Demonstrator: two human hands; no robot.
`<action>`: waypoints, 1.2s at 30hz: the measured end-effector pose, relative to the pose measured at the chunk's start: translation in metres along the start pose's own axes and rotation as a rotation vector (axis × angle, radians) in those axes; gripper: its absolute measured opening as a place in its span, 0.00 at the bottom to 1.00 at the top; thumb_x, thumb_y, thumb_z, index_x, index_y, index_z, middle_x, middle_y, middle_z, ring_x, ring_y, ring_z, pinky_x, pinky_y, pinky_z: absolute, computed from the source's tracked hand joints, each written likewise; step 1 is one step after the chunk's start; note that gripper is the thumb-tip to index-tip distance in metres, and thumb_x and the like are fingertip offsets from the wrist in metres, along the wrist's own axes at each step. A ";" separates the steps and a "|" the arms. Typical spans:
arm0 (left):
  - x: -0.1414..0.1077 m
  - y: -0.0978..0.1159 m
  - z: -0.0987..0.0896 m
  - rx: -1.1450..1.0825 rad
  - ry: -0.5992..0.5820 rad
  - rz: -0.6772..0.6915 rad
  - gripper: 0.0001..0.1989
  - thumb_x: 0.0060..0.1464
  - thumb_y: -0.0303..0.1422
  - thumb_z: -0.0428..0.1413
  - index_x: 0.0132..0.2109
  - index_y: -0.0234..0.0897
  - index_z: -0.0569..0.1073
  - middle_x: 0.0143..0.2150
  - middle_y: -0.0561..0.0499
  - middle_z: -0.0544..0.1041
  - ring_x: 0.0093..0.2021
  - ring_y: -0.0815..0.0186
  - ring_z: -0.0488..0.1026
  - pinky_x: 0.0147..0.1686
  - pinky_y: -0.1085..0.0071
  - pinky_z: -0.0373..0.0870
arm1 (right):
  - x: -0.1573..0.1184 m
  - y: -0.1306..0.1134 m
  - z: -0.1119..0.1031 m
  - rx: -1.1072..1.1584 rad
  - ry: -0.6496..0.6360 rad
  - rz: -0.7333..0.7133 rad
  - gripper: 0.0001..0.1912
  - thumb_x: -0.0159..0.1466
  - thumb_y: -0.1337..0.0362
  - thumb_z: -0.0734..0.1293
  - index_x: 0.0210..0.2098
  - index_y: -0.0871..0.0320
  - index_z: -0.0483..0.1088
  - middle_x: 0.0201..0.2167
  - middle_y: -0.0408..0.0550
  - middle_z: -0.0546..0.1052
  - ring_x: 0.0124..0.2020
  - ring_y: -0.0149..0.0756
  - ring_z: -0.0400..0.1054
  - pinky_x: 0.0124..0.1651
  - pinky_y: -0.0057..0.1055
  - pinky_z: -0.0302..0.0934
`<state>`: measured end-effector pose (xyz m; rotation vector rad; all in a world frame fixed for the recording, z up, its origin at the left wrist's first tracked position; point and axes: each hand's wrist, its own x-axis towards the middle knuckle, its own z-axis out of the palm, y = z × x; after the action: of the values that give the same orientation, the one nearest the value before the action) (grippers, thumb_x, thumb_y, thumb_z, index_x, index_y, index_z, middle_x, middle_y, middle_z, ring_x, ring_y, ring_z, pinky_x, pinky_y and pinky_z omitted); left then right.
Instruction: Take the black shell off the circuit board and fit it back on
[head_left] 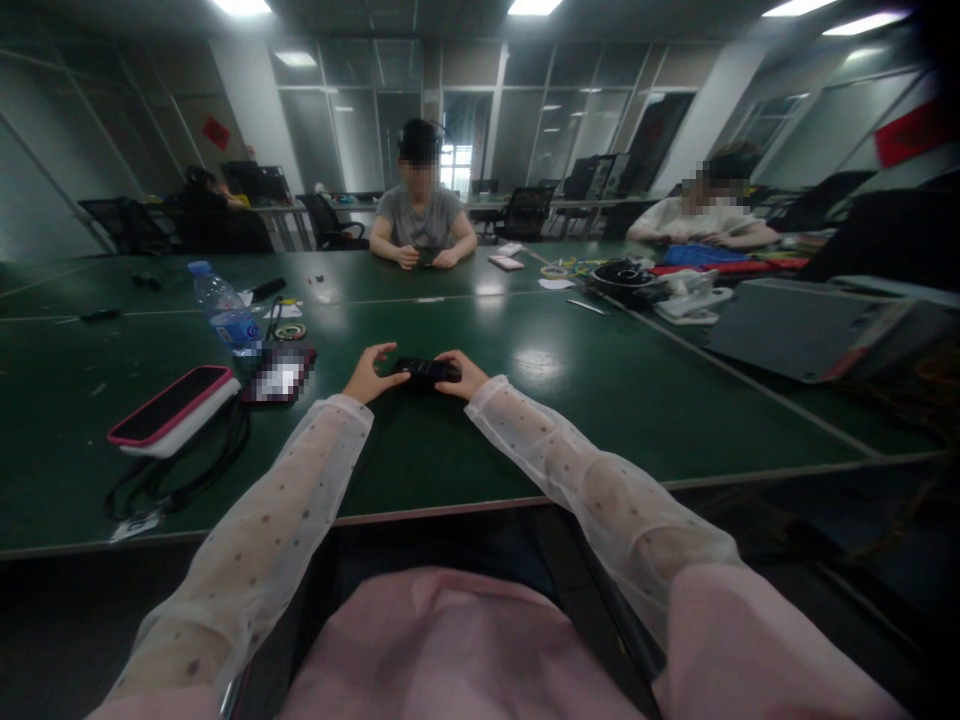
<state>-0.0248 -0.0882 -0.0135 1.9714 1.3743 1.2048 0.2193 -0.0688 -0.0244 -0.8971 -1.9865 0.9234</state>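
Observation:
A dark, flat rectangular phone (pixel 426 370) is held sideways just over the green table in front of me, with faint marks on its screen. My right hand (pixel 463 374) grips its right end, fingers bent around the edge. At the left end is my left hand (pixel 369 372). Its thumb reaches the phone's near corner, while the index finger is lifted and apart from it. Sheer white dotted sleeves cover both forearms.
Left of my hands are a pink-edged white case (pixel 176 408), a phone-like device (pixel 279 374) with a black cord, and a water bottle (pixel 225 312). A grey box (pixel 814 328) stands at right. Across the green table (pixel 465 450) sit a person (pixel 424 220) and another (pixel 701 225).

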 end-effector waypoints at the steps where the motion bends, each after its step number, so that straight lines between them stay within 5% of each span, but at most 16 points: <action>1: 0.001 -0.002 0.000 -0.028 -0.031 -0.007 0.36 0.43 0.41 0.64 0.58 0.39 0.63 0.59 0.41 0.66 0.55 0.55 0.67 0.51 0.56 0.66 | 0.001 0.001 -0.001 0.018 -0.007 -0.007 0.27 0.50 0.65 0.72 0.48 0.56 0.61 0.47 0.51 0.71 0.51 0.41 0.67 0.54 0.44 0.61; 5: 0.004 -0.011 0.003 -0.177 -0.164 -0.009 0.36 0.43 0.40 0.63 0.59 0.36 0.63 0.57 0.39 0.69 0.56 0.56 0.67 0.55 0.56 0.63 | 0.001 0.002 -0.003 -0.055 0.041 -0.042 0.25 0.51 0.65 0.71 0.47 0.55 0.62 0.47 0.49 0.71 0.51 0.40 0.67 0.55 0.44 0.60; 10: 0.006 -0.013 0.001 -0.141 -0.167 -0.013 0.35 0.41 0.40 0.65 0.57 0.36 0.66 0.55 0.40 0.71 0.52 0.55 0.70 0.52 0.54 0.66 | 0.001 0.007 -0.004 -0.268 0.286 -0.026 0.27 0.49 0.62 0.73 0.46 0.55 0.63 0.42 0.49 0.71 0.46 0.42 0.66 0.51 0.46 0.61; 18: -0.001 0.000 0.004 -0.241 -0.227 -0.050 0.32 0.39 0.38 0.66 0.52 0.35 0.68 0.52 0.40 0.73 0.46 0.59 0.74 0.49 0.56 0.69 | 0.003 0.009 -0.011 -0.291 0.486 0.062 0.17 0.50 0.61 0.70 0.33 0.54 0.59 0.24 0.38 0.65 0.25 0.33 0.62 0.33 0.34 0.63; 25: 0.000 0.010 0.006 -0.226 -0.249 -0.105 0.25 0.51 0.49 0.55 0.47 0.32 0.71 0.43 0.43 0.76 0.35 0.63 0.76 0.38 0.63 0.72 | 0.001 0.002 0.001 -0.147 0.369 0.029 0.11 0.57 0.56 0.66 0.33 0.55 0.62 0.31 0.45 0.72 0.33 0.35 0.68 0.41 0.37 0.65; 32: -0.002 0.016 0.003 -0.228 -0.278 -0.078 0.25 0.53 0.50 0.52 0.45 0.34 0.74 0.43 0.43 0.78 0.37 0.61 0.76 0.40 0.63 0.70 | -0.005 -0.006 0.013 0.063 0.107 0.028 0.35 0.49 0.53 0.74 0.51 0.57 0.59 0.50 0.56 0.70 0.51 0.43 0.67 0.55 0.44 0.61; 36: -0.005 0.018 0.005 -0.234 -0.321 -0.020 0.21 0.53 0.47 0.54 0.43 0.34 0.76 0.43 0.45 0.78 0.39 0.63 0.75 0.46 0.62 0.68 | -0.007 -0.009 0.013 -0.048 0.099 0.012 0.43 0.43 0.56 0.77 0.53 0.61 0.58 0.50 0.58 0.69 0.54 0.46 0.65 0.58 0.44 0.58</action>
<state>-0.0116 -0.0995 -0.0044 1.8812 1.0401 0.9416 0.2089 -0.0827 -0.0250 -0.9638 -1.9274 0.8250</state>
